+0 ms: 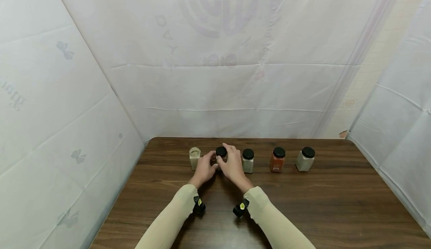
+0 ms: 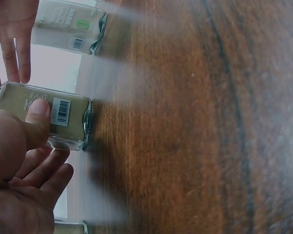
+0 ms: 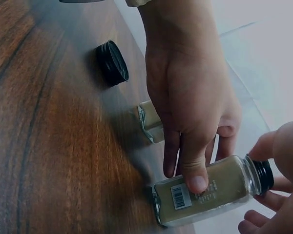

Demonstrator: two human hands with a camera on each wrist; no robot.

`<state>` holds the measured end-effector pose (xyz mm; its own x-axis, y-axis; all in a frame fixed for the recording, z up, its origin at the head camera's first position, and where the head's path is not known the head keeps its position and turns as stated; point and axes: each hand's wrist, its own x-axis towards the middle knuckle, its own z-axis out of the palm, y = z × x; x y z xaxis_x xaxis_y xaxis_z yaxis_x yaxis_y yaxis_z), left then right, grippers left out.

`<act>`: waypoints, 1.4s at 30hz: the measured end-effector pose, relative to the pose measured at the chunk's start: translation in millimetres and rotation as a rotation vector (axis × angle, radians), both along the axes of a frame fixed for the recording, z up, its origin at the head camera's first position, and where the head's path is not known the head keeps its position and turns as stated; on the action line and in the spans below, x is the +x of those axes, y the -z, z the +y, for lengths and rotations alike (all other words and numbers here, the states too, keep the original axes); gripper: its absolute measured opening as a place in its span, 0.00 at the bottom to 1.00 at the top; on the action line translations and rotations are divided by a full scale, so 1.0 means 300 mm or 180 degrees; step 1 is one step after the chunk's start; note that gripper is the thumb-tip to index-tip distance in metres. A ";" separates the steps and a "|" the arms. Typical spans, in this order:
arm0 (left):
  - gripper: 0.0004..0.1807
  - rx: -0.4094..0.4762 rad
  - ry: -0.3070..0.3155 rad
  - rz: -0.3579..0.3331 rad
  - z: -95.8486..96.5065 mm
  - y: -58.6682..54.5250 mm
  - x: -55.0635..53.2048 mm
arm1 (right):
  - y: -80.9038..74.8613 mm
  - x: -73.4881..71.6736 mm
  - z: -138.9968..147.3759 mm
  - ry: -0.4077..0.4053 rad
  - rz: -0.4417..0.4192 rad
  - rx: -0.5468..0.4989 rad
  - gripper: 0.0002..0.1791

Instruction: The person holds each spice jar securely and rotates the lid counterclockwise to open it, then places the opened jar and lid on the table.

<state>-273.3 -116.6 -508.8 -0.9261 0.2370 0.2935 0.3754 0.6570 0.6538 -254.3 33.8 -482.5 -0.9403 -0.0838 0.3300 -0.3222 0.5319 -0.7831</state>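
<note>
A square glass spice jar [image 3: 219, 190] of tan powder stands between my hands, its barcode label showing in both wrist views. My left hand [image 1: 204, 168] holds the jar's body, thumb on one face and fingers on the other side. At the top, my right hand [image 1: 234, 164] grips the black lid [image 1: 221, 151] between thumb and fingers. The lid sits on the jar's neck. Left of my left hand is a jar without a lid [image 1: 194, 158], holding pale powder. A loose black lid [image 3: 112, 63] lies on the table in the right wrist view.
Right of my hands stand a black-lidded jar of pale contents [image 1: 248, 163], an orange-red jar [image 1: 277, 161] and another pale jar [image 1: 305, 160]. All are on the brown wooden table [image 1: 320, 211]. White sheeting [image 1: 215, 88] rises behind its far edge.
</note>
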 end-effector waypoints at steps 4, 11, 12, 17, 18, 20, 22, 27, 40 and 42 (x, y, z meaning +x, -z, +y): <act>0.22 0.0006 0.0028 0.0011 -0.001 0.002 -0.001 | 0.004 0.000 -0.003 0.0074 0.0088 -0.0094 0.32; 0.22 -0.0011 0.0017 0.0029 -0.002 0.003 -0.005 | 0.004 -0.002 -0.010 0.0237 0.0232 -0.0166 0.30; 0.22 -0.0011 0.0011 0.0018 -0.001 0.002 -0.005 | 0.005 -0.002 -0.010 0.0252 0.0238 -0.0167 0.30; 0.22 0.0013 -0.0003 0.0002 -0.001 0.001 -0.008 | 0.007 -0.002 -0.014 0.0304 0.0225 -0.0235 0.28; 0.22 0.0010 0.0004 0.0019 -0.001 0.002 -0.008 | 0.008 -0.002 -0.014 0.0311 0.0218 -0.0256 0.27; 0.22 0.0026 0.0009 0.0027 -0.001 0.002 -0.007 | 0.010 -0.003 -0.015 0.0325 0.0204 -0.0280 0.26; 0.21 0.0039 0.0028 0.0043 -0.001 0.004 -0.006 | 0.012 -0.003 -0.015 0.0328 0.0193 -0.0299 0.25; 0.20 0.0061 0.0033 0.0073 0.001 0.003 -0.009 | 0.010 -0.001 -0.013 0.0264 0.0194 -0.0261 0.24; 0.22 0.0033 -0.0023 0.0116 0.000 0.010 -0.014 | 0.004 0.002 -0.012 0.0166 0.0137 -0.0173 0.27; 0.22 0.0024 -0.0015 0.0117 -0.001 0.010 -0.013 | 0.005 0.002 -0.012 0.0187 0.0148 -0.0166 0.28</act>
<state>-277.2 -116.8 -511.9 -0.9157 0.2304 0.3292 0.3962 0.6538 0.6446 -253.6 30.2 -484.1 -0.9267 -0.0105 0.3758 -0.3282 0.5099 -0.7952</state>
